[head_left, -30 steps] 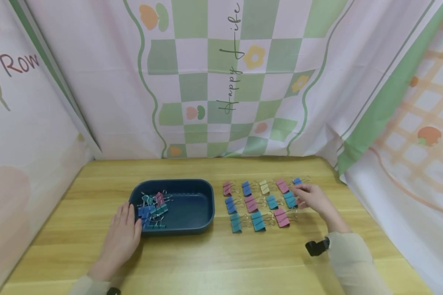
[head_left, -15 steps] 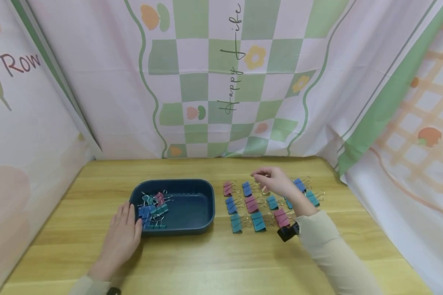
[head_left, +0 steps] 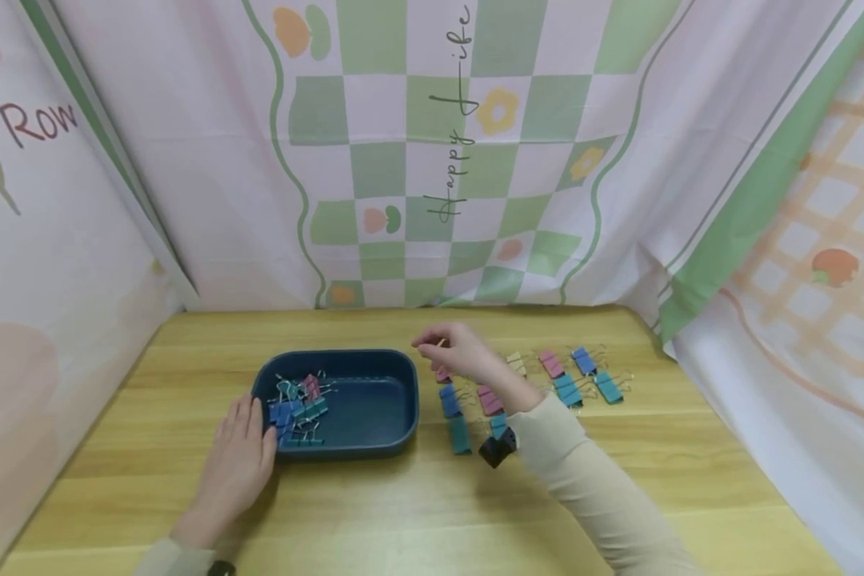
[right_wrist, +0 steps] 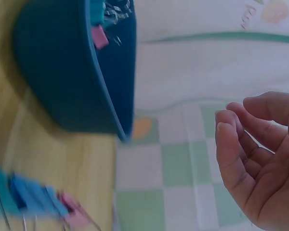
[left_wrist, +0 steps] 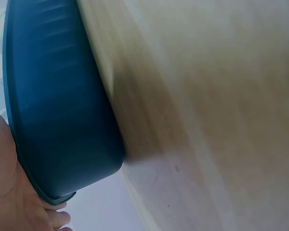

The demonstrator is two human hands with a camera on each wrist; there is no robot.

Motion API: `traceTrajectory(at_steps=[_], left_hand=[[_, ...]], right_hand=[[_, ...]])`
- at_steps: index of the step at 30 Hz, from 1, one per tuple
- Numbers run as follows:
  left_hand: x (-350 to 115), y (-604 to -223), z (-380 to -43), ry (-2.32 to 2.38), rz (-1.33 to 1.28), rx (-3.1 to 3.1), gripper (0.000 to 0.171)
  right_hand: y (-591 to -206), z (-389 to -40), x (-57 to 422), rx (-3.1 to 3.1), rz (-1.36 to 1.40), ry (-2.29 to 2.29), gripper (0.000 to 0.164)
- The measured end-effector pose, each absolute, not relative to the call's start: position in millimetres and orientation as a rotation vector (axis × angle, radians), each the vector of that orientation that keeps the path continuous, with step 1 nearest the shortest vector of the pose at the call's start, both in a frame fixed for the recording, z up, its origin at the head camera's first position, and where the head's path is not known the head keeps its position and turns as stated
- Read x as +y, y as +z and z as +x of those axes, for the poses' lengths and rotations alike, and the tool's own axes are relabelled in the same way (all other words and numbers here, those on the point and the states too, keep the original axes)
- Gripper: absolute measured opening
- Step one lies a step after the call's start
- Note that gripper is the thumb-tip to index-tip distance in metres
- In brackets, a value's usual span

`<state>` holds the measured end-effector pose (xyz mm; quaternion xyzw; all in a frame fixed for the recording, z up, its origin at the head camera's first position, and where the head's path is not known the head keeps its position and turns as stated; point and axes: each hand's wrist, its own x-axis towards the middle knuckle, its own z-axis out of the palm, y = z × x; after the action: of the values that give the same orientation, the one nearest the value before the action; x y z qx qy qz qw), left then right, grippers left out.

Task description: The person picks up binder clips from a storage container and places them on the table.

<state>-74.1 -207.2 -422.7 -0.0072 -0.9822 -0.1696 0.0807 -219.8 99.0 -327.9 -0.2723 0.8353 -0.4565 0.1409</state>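
Note:
My left hand point(head_left: 238, 456) rests against the left end of a dark blue tray point(head_left: 374, 453), its fingers straight along the rim and the thumb at the front corner. Several binder clips point(head_left: 298, 410), blue, teal and pink, lie heaped in the tray's left part. My right hand point(head_left: 461, 352) is raised just right of the tray, over the back left of the laid-out clips. In the right wrist view its fingers point(right_wrist: 229, 149) are loosely bent with nothing between them. Below it stand a pink clip point(head_left: 442, 374), a blue clip point(head_left: 450, 402) and a teal clip point(head_left: 460, 436).
Further right on the wooden table point(head_left: 374, 512) are a yellow clip point(head_left: 516, 364), a pink clip point(head_left: 550, 362), a blue clip point(head_left: 584, 360) and teal clips point(head_left: 608, 387) in rows. The right forearm hides some clips. A patterned curtain point(head_left: 432, 272) hangs behind the table's back edge.
My right hand has moved left from the rows' right end to beside the tray. A teal clip now shows where the hand was. My left hand and the tray have stayed put.

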Motion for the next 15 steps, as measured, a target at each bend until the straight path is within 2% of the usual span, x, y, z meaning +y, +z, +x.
traceTrajectory(at_steps=[8,15], left_hand=[[-207,-423,-75,-0.500,-0.022,-2.938,0.056],[-208,-423,-76,-0.505,-0.016,-2.945,0.056]], right_hand=[[-344,-211,56,2.354,-0.935,-1.207,0.019],[-353,-202,26,2.300,-0.939,-1.197,0.020]])
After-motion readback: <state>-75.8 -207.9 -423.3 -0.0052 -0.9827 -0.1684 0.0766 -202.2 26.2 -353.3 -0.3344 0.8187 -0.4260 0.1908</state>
